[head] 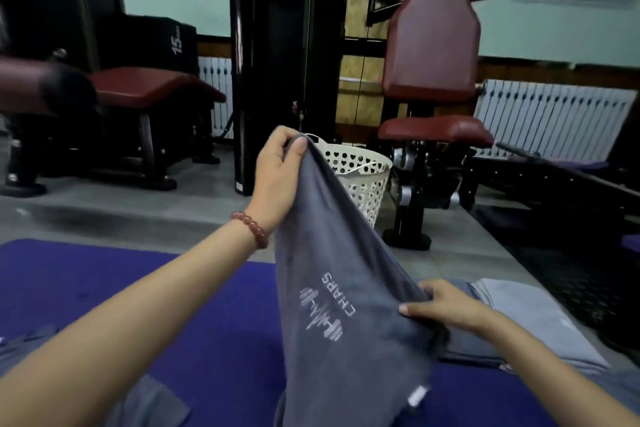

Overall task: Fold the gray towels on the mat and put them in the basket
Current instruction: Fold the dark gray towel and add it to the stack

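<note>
The left hand [280, 177] is clenched on 1 top corner of a gray towel [346, 288], thumb and fingers pinching it high in front of the basket. The right hand [446, 305] grips the towel's side edge lower down, thumb on the front and fingers curled behind. The towel hangs between the 2 hands in a slack diagonal, logo side toward the person, its lower end trailing down to the blue mat [86, 288] near the person's lap. The likeliest trouble, as I judge it, is a crooked fold. The 2 grips sit at very different heights, and the right one seems to hold mid-edge rather than a corner, so the cloth could bunch or twist when laid down. The trailing end could also drag across the stack of towels [519, 315] lying just beside the right hand and pull its layers askew. The white basket [363, 180] stands upright on the floor beyond the mat, well apart from the stack and partly hidden by the raised towel. Only its rim, a loose handle and the upper inner wall show, and no towel is seen there. Its bottom is out of sight, so I cannot tell whether it holds anything. A throw from the mat could miss it or tip it. More gray cloth [145, 402] lies at the lower left; I cannot tell whether it is a towel.
</note>
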`<state>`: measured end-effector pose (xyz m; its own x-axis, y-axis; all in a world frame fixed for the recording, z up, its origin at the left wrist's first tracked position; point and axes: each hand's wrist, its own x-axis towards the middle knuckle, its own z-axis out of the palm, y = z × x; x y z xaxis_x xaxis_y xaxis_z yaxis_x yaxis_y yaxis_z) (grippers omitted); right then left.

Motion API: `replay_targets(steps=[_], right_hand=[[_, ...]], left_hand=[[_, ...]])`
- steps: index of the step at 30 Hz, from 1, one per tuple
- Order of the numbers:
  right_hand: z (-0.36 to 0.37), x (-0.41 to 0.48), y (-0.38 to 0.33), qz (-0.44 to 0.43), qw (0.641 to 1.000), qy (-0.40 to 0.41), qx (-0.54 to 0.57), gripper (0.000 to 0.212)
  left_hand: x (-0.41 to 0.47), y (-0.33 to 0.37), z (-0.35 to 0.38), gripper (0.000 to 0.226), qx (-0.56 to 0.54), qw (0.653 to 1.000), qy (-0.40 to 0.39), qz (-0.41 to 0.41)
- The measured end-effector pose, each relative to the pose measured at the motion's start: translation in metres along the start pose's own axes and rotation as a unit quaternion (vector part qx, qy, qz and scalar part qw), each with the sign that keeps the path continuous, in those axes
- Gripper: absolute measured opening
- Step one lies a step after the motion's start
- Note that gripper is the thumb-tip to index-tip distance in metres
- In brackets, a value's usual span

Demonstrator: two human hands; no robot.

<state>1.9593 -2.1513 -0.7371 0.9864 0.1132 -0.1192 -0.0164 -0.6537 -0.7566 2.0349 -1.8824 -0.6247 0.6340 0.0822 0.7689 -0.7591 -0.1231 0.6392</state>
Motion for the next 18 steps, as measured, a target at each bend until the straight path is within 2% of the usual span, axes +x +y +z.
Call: replay_targets(steps=[1,4,7,9,12,14,18], right_hand=[[-0.008,0.005,0.003,0.0,0.999,0.039,-0.003,0.029],[-0.033,0.019,0.012,-0.022,0.991,0.127,-0.036,0.024],[-0.04,0.025,0.018,-0.059,0.982,0.165,-0.066,0.017],[-0.038,0.027,0.019,-0.095,0.972,0.212,-0.041,0.013],[-0.039,0.025,0.006,-0.169,0.944,0.284,-0.004,0.007],[-0.045,0.025,-0.008,-0.193,0.924,0.326,0.051,0.01],[-0.071,0.021,-0.047,-0.241,0.856,0.451,0.078,0.019]], left_hand=[[0.005,-0.005,-0.006,0.017,0.013,0.999,0.031,0.0],[0.002,-0.024,-0.02,0.016,0.021,0.993,0.113,-0.033],[-0.009,-0.041,-0.031,0.011,0.043,0.989,0.128,-0.053],[-0.011,-0.049,-0.039,0.011,0.066,0.989,0.127,-0.049],[-0.008,-0.061,-0.053,0.012,0.075,0.986,0.139,-0.045],[-0.006,-0.065,-0.058,0.012,0.066,0.985,0.153,-0.047],[0.003,-0.05,-0.06,0.022,0.035,0.976,0.21,-0.037]])
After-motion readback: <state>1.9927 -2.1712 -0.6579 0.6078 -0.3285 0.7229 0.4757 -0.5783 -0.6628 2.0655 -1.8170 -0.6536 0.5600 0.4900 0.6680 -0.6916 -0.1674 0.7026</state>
